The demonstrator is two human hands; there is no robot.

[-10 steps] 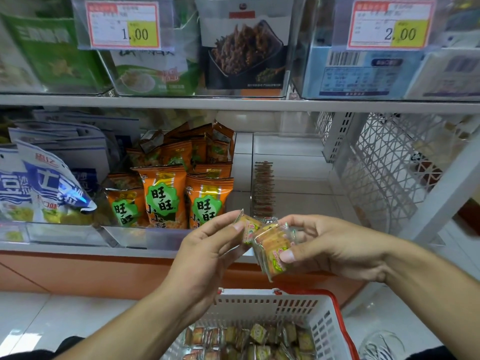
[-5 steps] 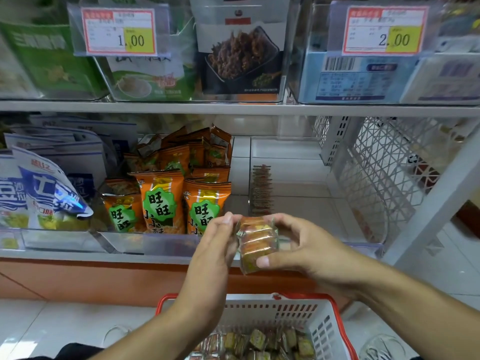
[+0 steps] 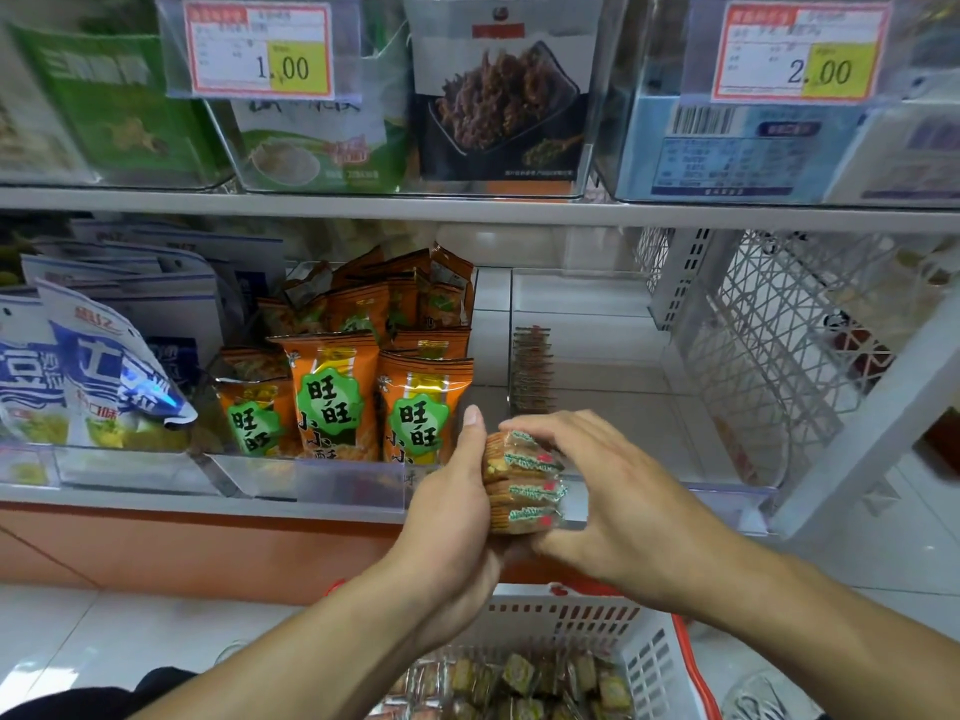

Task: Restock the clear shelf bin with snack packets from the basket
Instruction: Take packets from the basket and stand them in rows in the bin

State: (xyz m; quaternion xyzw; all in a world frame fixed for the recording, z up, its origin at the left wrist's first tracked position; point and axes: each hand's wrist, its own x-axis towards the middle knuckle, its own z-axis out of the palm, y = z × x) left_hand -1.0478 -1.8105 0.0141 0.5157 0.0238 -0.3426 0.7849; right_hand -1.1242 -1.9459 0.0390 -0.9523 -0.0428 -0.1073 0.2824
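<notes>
While the white basket (image 3: pixel 654 662) sat below, the left hand (image 3: pixel 452 517) and right hand (image 3: pixel 618 501) together clasped a stack of cracker packets (image 3: pixel 522 483) before the clear shelf bin (image 3: pixel 727 504).

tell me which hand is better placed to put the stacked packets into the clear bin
Right, probably. The right hand grips the stacked packets from the side facing the clear bin, nearly level with its front lip. The left hand sits toward the orange bags.
</notes>
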